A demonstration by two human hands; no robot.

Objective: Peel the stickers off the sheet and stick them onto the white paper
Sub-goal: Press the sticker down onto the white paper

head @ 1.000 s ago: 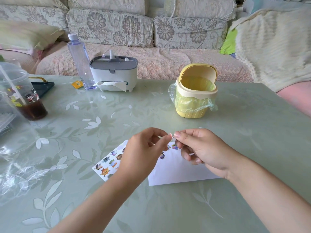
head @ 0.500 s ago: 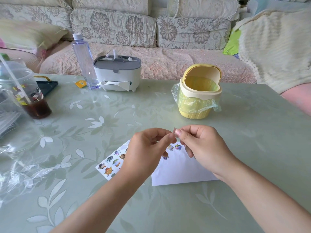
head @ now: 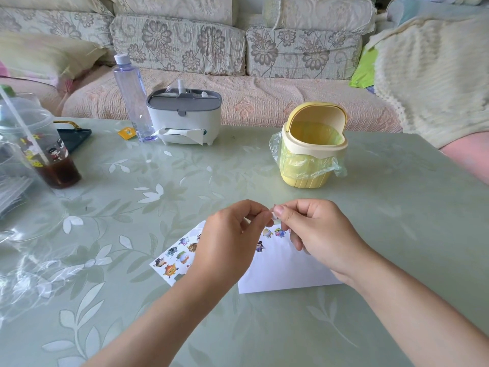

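A sticker sheet (head: 177,256) with several cartoon figures lies on the green table, partly hidden under my left hand (head: 230,242). To its right lies the white paper (head: 285,271), with three stickers (head: 275,233) stuck near its top edge. My left hand and my right hand (head: 315,231) meet above the paper's top edge, fingertips together. They pinch a tiny pale sticker (head: 274,215) between them. The sticker is too small to make out its picture.
A yellow mini bin (head: 312,147) with a plastic liner stands behind the hands. A tissue box (head: 184,116) and a water bottle (head: 132,99) stand at the back left. A cup with dark drink (head: 50,157) and clear plastic wrap (head: 29,266) sit at the left.
Both hands stay pinched together over the paper with only slight finger shifts. The camera view has shifted a little.
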